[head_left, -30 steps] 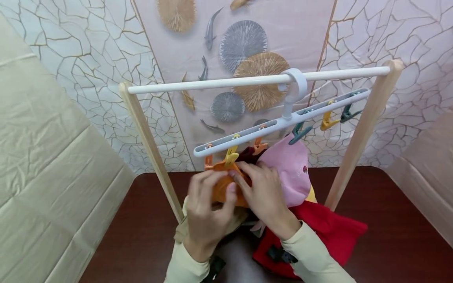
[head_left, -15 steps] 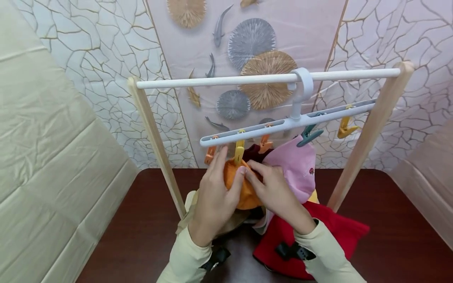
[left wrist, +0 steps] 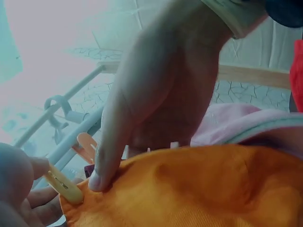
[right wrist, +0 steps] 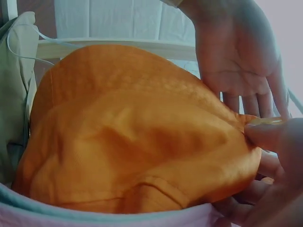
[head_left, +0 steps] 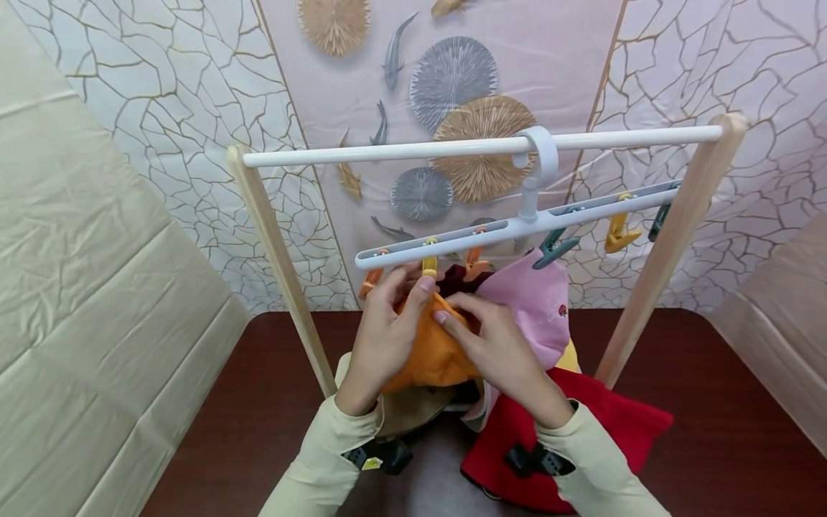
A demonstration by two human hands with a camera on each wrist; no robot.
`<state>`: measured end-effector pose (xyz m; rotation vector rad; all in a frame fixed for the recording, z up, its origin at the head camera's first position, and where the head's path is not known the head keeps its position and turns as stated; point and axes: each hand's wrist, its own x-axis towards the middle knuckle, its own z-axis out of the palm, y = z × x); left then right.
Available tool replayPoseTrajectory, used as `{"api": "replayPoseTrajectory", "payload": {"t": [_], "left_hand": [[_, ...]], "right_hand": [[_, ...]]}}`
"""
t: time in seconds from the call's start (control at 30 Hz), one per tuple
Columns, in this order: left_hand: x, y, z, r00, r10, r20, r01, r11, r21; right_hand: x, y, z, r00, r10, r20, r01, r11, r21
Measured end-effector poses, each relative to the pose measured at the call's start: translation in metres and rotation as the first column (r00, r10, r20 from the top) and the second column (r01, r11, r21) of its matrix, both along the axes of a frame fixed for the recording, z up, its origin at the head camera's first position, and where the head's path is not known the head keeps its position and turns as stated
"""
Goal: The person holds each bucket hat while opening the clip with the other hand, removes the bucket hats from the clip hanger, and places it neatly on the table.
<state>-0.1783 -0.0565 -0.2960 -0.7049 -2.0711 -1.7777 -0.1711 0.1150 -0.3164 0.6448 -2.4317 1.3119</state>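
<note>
An orange cloth hat hangs from the left half of a pale blue clip hanger, held at its upper edge by a yellow clothespin. My left hand pinches that clothespin between thumb and fingers. On the right, my other hand grips the hat's upper edge, thumb on the near side and fingers behind, just beside the clothespin. The right wrist view shows the hat's rounded side bulging out below the hands. A pink cloth item with a small embroidered motif hangs right of it, near a green clothespin.
The hanger hooks over a white rod between wooden posts. An orange clothespin hangs over dark red cloth. Further right is another yellow clothespin. Red cloth and a beige item lie below on the dark table.
My left hand has gone from straight fingers beside the hat to a pinch on the yellow clothespin. The hanger's left end has risen and its right end dropped since a second ago.
</note>
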Motion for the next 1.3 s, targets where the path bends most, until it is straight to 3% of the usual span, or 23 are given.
{"api": "replayPoseTrajectory", "payload": {"t": [0.13, 0.47, 0.7, 0.87, 0.97, 1.03, 1.1, 1.2, 1.3], "left_hand": [[-0.003, 0.000, 0.001, 1.000, -0.009, 0.016, 0.008, 1.000, 0.019], [-0.007, 0.005, -0.001, 0.999, 0.011, 0.048, -0.017, 0.993, 0.121], [-0.012, 0.010, -0.003, 0.995, -0.001, 0.101, -0.028, 0.956, 0.292], [-0.015, 0.008, -0.004, 0.990, -0.045, 0.136, -0.006, 0.937, 0.350], [-0.013, 0.001, -0.005, 0.985, -0.041, 0.168, -0.005, 0.964, 0.264], [-0.010, -0.005, -0.009, 0.982, -0.014, 0.190, -0.014, 0.989, 0.144], [-0.004, -0.013, -0.018, 0.979, 0.019, 0.204, -0.021, 1.000, 0.009], [0.007, -0.029, -0.038, 0.979, 0.032, 0.202, 0.003, 0.985, -0.173], [0.013, -0.047, -0.063, 0.984, -0.014, 0.179, 0.075, 0.937, -0.341]], "right_hand": [[-0.001, -0.003, 0.000, 0.999, -0.037, 0.008, 0.037, 0.998, -0.049], [-0.002, -0.009, -0.008, 0.993, -0.101, -0.063, 0.099, 0.994, -0.040], [-0.003, -0.009, -0.006, 0.992, -0.099, -0.084, 0.102, 0.994, 0.032], [0.001, -0.005, -0.011, 0.995, -0.069, -0.068, 0.076, 0.992, 0.104], [0.003, 0.000, -0.016, 0.996, -0.061, -0.063, 0.065, 0.996, 0.065], [0.004, 0.003, -0.017, 0.995, -0.072, -0.067, 0.073, 0.997, 0.010], [0.005, 0.006, -0.017, 0.994, -0.081, -0.075, 0.078, 0.996, -0.039], [0.005, 0.011, -0.018, 0.995, -0.064, -0.076, 0.057, 0.994, -0.092], [0.006, 0.015, -0.018, 0.997, -0.035, -0.068, 0.025, 0.989, -0.143]]}}
